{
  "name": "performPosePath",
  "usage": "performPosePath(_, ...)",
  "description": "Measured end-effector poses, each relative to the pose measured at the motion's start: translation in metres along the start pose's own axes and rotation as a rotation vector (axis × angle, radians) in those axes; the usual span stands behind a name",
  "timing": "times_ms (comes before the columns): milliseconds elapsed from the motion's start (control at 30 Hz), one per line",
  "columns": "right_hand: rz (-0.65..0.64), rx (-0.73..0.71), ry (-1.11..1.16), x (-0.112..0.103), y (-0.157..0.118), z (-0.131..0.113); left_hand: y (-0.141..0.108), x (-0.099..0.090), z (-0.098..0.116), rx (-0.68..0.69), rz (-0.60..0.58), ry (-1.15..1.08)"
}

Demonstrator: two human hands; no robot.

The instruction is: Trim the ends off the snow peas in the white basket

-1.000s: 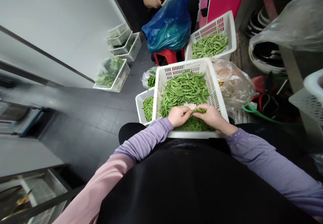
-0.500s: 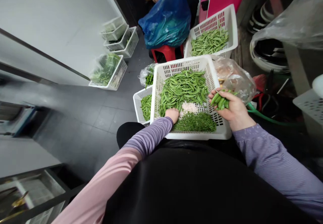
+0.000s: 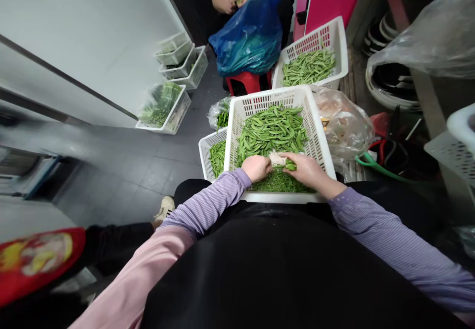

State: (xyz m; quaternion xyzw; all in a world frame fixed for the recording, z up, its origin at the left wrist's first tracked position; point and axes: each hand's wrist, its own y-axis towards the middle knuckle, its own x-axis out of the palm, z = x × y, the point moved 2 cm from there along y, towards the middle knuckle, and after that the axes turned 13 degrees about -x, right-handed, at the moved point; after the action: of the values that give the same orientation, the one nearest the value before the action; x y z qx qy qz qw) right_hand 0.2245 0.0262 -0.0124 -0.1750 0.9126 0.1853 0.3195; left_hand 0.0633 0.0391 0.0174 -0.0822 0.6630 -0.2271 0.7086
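A white slatted basket [image 3: 322,136] rests at my lap. Green pea pods [image 3: 272,127] fill its far part, and a heap of thin green trimmings [image 3: 284,181] lies along its near side. My right hand [image 3: 306,170] is closed around several pea pods [image 3: 291,164], their tips showing at the fingers. Opposite it, my left hand [image 3: 256,168] is closed in a pinch; what sits between its fingertips is too small to make out. The two hands nearly meet above a pale patch [image 3: 276,158] in the basket.
A smaller basket of pods [image 3: 202,151] stands left, and another basket of green beans [image 3: 342,54] beyond. A co-worker's hands [image 3: 235,2] work behind a blue bag [image 3: 248,37] on a red stool [image 3: 247,82]. Someone in red [image 3: 40,257] is at lower left.
My right hand has moved left from the basket's right rim to meet my left hand, still holding pods. A person in red has come into view at lower left.
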Motion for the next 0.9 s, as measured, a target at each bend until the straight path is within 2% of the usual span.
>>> performPosePath(100,-0.107,-0.175,-0.081,0.009,-0.003,-0.007,-0.010,-0.014,0.009,0.098,0.009,-0.166)
performPosePath(167,-0.066,-0.184,-0.045,0.007,-0.005,-0.009,-0.013,-0.015,0.011,0.068,-0.023,-0.400)
performPosePath(300,0.141,-0.037,0.188,-0.002,-0.008,-0.009,-0.015,-0.002,0.015,-0.108,-0.196,-1.102)
performPosePath(400,0.219,0.138,0.363,-0.001,-0.011,-0.009,-0.011,0.013,0.021,-0.128,-0.168,-1.441)
performPosePath(467,0.276,0.246,0.488,0.001,-0.012,-0.009,-0.006,0.027,0.020,-0.138,-0.135,-1.401)
performPosePath(600,0.496,0.361,0.870,-0.006,-0.009,-0.005,0.003,0.058,0.002,-0.196,-0.158,-0.785)
performPosePath(667,0.523,0.377,1.006,-0.011,-0.006,-0.003,0.004,0.064,-0.008,-0.223,-0.166,-0.633)
performPosePath(733,0.480,0.384,1.051,-0.014,-0.003,-0.002,0.002,0.056,-0.010,-0.188,-0.113,-0.650)
performPosePath(800,0.423,0.374,1.063,-0.014,-0.002,-0.002,-0.002,0.038,-0.002,-0.080,-0.055,-0.690)
performPosePath(900,0.348,0.340,1.035,-0.010,-0.001,-0.002,-0.009,0.009,0.018,0.061,-0.103,-0.578)
